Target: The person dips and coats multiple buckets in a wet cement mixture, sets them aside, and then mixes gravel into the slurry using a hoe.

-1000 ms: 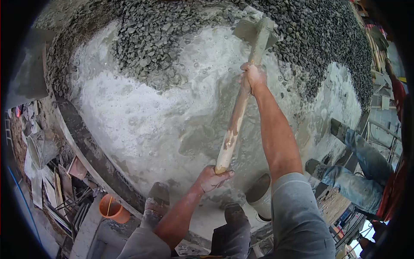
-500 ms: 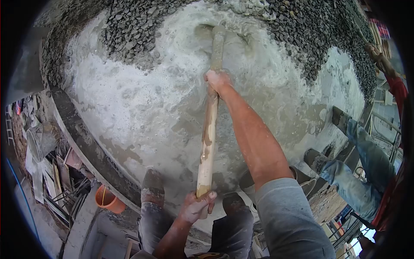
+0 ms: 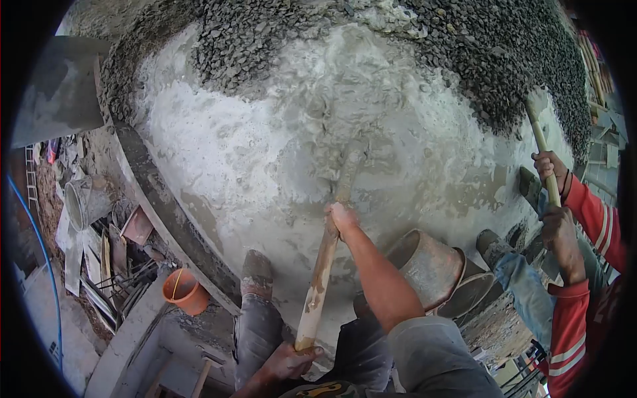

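A long wooden-handled hoe point(image 3: 320, 285) slants up from my lap across the wet grey cement mix point(image 3: 265, 179). Its far end is coated in slurry, and the blade is hidden in the mix. My right hand point(image 3: 343, 219) is closed round the shaft about midway, arm stretched forward. Low in the view, my left hand point(image 3: 292, 361) grips the butt end of the handle, close to my body. Dark gravel point(image 3: 245, 46) lies along the far side of the wet pool. My boot point(image 3: 257, 272) stands at the pool's near edge.
At the right a co-worker in red sleeves point(image 3: 570, 331) holds another long handle point(image 3: 539, 136) near the gravel. Mud-caked buckets point(image 3: 424, 262) lie beside my right arm. A curved rim point(image 3: 166, 205) borders the mix at left, with an orange bucket point(image 3: 186, 292) and scrap beyond.
Both hands have drawn the hoe back toward my body, its far end now nearer through the mix. The co-worker's hands and tool have come further into view. The camera view has shifted.
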`<state>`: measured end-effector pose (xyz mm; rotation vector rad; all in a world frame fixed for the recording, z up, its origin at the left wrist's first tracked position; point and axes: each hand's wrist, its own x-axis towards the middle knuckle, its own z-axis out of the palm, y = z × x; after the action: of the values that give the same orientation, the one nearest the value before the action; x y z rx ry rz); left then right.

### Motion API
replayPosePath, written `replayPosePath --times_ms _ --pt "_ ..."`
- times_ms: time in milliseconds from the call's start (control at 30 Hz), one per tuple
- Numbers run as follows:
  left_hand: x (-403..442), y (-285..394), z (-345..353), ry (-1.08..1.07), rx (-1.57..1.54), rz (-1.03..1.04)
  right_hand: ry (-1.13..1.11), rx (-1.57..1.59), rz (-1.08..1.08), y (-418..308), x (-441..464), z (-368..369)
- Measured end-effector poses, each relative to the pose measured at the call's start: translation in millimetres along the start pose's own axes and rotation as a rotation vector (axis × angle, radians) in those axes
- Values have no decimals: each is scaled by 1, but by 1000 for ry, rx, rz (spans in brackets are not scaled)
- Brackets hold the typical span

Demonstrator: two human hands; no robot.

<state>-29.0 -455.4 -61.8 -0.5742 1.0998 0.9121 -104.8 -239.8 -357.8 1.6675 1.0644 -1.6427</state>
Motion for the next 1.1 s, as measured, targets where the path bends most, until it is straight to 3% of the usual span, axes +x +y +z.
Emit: replayPosePath --times_ms 33,100,200,300,367,433,500,567,600,667,767,833,867,933,1100 --pt "-7 -20 -7 -11 201 65 8 153 96 21 -16 -7" --pt "-28 -8 -17 42 488 -38 7 393 176 49 -40 -15" --pt "-68 12 -36 -2 586 -258 120 479 228 84 -90 -21" --pt "-109 37 -69 -128 367 -564 215 511 221 87 -130 -6" --pt "-110 6 -124 -281 472 -345 273 505 220 68 -157 8" --pt "-104 35 -148 -287 726 -444 238 587 81 29 -174 21" --pt "-85 57 -171 -164 755 -105 176 667 -85 -37 -178 37" --pt "-54 123 -187 -82 1083 -68 111 659 -288 -112 -188 52" --pt "-25 132 -202 9 1138 73 22 662 -423 -136 -157 49" --pt "25 178 -221 146 1078 265 7 644 -510 -226 -150 74" --pt "66 222 -235 156 703 447 65 401 -580 -314 -79 121" --pt "84 196 -230 178 373 495 43 245 -583 -308 -24 165" --pt "86 186 -228 129 233 406 25 191 -605 -292 -1 185" --pt "74 162 -210 20 -64 213 183 -228 -517 -273 61 192" --pt "70 128 -164 41 -297 331 195 -422 -503 -249 75 190"
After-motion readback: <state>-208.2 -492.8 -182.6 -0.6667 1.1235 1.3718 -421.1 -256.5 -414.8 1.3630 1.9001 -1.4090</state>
